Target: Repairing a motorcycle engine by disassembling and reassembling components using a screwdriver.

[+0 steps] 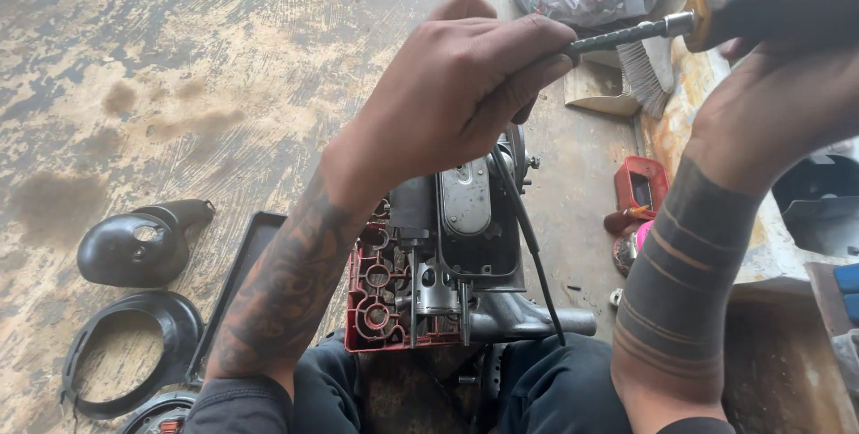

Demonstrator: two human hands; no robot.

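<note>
Screwdriver (716, 18) lies nearly level above the small engine (447, 255) on the floor, handle clenched in the right hand (778, 103), shaft running leftward to the left hand (456, 85), whose fingers pinch its tip, directly over the engine.

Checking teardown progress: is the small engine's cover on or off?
Off. The engine shows bare internals and its red housing; black covers lie apart on the floor.

The left hand (456, 85) covers the screwdriver (769, 4) tip and the top of the engine (447, 255). The handle's far end runs off the right edge, as does the right hand (787, 103).
</note>
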